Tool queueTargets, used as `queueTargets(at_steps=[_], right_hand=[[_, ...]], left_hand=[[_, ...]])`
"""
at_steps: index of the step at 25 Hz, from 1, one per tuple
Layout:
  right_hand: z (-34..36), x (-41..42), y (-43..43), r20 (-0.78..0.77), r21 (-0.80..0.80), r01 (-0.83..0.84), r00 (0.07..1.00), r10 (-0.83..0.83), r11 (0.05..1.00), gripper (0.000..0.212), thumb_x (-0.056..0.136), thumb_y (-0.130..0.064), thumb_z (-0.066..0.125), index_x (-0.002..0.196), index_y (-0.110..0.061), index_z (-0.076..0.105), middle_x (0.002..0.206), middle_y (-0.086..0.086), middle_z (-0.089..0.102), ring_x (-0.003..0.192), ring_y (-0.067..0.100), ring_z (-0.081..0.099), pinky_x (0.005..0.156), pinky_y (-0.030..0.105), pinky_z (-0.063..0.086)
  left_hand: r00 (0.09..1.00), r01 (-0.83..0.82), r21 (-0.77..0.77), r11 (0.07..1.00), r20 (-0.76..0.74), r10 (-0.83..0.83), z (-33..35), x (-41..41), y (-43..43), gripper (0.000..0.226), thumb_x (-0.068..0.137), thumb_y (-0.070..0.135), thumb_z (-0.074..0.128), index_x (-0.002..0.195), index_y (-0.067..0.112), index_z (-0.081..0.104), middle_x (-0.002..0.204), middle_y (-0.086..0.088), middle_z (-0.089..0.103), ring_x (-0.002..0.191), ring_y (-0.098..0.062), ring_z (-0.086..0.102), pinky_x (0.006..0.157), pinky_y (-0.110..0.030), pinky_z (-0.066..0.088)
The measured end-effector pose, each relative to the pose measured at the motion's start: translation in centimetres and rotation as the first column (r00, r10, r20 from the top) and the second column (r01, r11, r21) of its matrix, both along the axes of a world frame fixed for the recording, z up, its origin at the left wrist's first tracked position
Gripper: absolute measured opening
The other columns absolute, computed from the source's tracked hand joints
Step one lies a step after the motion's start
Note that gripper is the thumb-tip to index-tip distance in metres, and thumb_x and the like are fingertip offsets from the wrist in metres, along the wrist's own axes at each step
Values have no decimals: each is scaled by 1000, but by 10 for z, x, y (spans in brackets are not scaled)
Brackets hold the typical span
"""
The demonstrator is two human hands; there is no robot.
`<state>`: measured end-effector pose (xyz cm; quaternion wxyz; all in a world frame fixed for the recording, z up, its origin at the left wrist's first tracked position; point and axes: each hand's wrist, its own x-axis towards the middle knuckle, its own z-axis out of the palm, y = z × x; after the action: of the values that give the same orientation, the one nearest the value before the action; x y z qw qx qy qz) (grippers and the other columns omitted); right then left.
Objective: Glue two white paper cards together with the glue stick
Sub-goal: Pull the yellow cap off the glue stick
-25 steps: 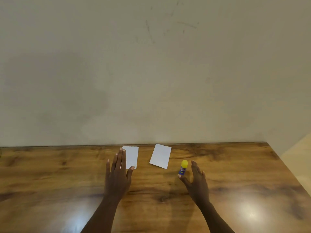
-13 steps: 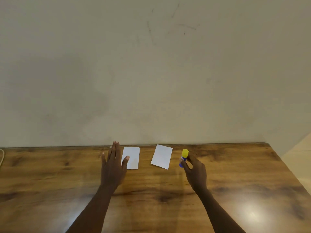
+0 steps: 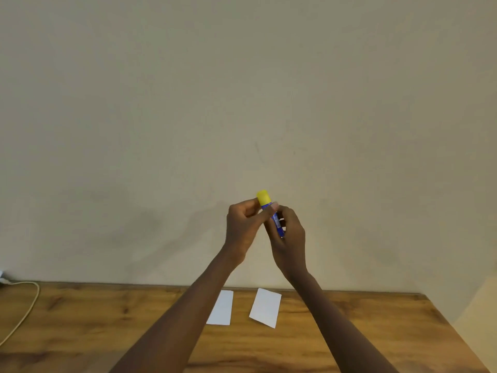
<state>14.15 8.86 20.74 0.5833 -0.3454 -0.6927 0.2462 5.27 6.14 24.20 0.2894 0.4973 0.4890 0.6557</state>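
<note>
Both forearms bare — no sleeves; left hand (image 3: 243, 227), right hand (image 3: 289, 238) ungloved.

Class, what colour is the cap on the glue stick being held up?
Yellow; the cap tops a blue glue stick, seen in the head view.

Capped blue glue stick (image 3: 277, 222) raised upright; two white cards (image 3: 265, 308) lie apart.
</note>
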Motion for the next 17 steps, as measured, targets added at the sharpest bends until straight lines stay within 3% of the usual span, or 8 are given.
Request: queueTargets(at_steps=[1,3,6,8,10,11,14,17], right_hand=[[13,-4,-8,-34,2,-36,999,36,999,19,87,-15,53,103,-7,53,91,2,57,74,18,55,65,23,48],[32,-9,-21,-65,3,-95,993,95,995,20,87,-15,51,105,-5,51,91,1,55,74,22,55,66,31,50],[49,-14,-36,-35,13,-195,980,196,981,10,91,-15,44,91,-8,51,71,1,51,60,16,46,57,23,40],[56,-16,-43,-7,-13,-259,966,259,966,14,93,-14,39,81,-11,47,60,-5,45,53,10,40,51,14,34],[61,-18,-48,-15,-79,-316,949,316,945,20,94,-15,36,78,-12,46,58,-6,43,51,9,37,49,13,33],[61,-17,-50,-42,-128,-360,933,358,924,23,94,-17,34,77,-12,48,58,-3,43,50,9,36,48,14,32],[52,-10,-57,-158,-268,-509,861,484,818,31,95,-21,30,74,-17,52,60,1,43,48,6,36,45,13,32],[43,-1,-60,-257,-280,-552,832,492,786,32,95,-23,30,75,-17,55,61,0,46,45,4,39,44,13,33]], left_hand=[[999,-3,39,999,53,1,15,3,-7,4,76,20,67,79,21,71,73,3,73,73,-9,67,69,-18,53],[992,-6,59,998,127,-2,37,4,-18,8,79,22,64,79,17,70,74,6,72,75,-10,67,65,-13,53],[990,33,21,999,133,-36,57,-4,-34,15,84,22,57,81,13,69,86,0,70,90,-14,64,81,-19,49],[991,55,-11,998,123,-54,62,-9,-44,18,85,23,55,85,12,69,86,5,69,88,-8,61,75,-13,42],[995,67,-35,997,80,-64,64,-11,-53,23,85,27,54,91,11,69,86,11,68,84,1,58,72,-11,39],[995,68,-37,997,69,-66,65,-13,-57,24,86,28,53,91,12,69,89,12,67,87,1,57,81,-17,38],[985,59,-15,998,166,-56,82,-28,-67,23,88,32,47,79,24,67,105,7,65,116,-13,48,102,-59,19],[987,73,12,997,143,-74,95,-47,-71,21,89,34,42,89,27,62,111,5,63,122,-16,46,105,-65,11]])
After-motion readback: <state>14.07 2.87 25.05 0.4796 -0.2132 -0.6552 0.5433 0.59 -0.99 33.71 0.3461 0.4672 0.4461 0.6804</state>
